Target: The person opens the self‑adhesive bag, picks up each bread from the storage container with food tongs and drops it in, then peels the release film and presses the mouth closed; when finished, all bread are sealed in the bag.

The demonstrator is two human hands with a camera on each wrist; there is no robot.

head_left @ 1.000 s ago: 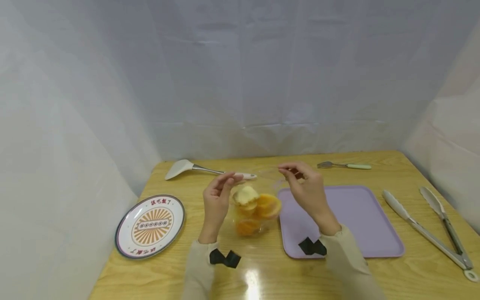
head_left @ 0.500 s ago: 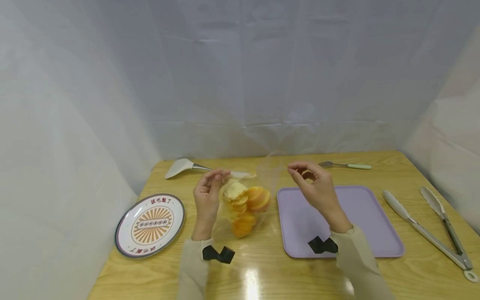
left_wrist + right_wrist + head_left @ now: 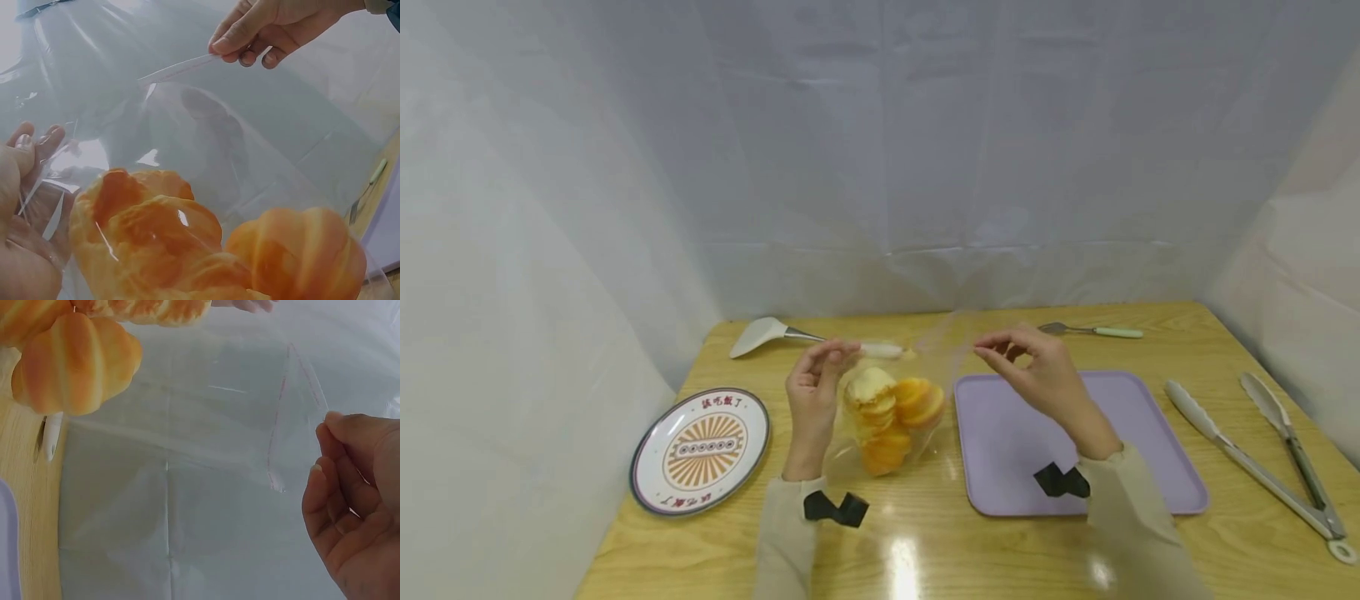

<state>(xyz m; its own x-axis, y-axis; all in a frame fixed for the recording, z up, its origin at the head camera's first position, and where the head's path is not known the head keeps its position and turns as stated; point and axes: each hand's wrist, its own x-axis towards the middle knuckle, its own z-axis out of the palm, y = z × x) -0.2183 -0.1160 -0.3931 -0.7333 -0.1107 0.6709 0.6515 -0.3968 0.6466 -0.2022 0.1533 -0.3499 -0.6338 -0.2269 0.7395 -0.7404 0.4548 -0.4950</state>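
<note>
A clear plastic bag with several bread rolls inside hangs between my hands, above the table. On its left side, my left hand pinches the film between thumb and fingers; through the film in the left wrist view, golden bread shows close up. My right hand pinches the end of a thin clear strip at the bag's mouth. The strip leads from my fingertips to one corner of the flap, where a red dashed line begins. Glare hides parts of the film.
A patterned plate lies at left and a lilac tray at right. Behind the bag is a white-headed turner. A green-handled fork lies at the back, metal tongs at far right. White sheeting surrounds the table.
Both hands have moved apart, the left one leftward with the bag, the right one rightward. Over the last half second the right forearm has shifted further right, while the left has stayed nearly still.
</note>
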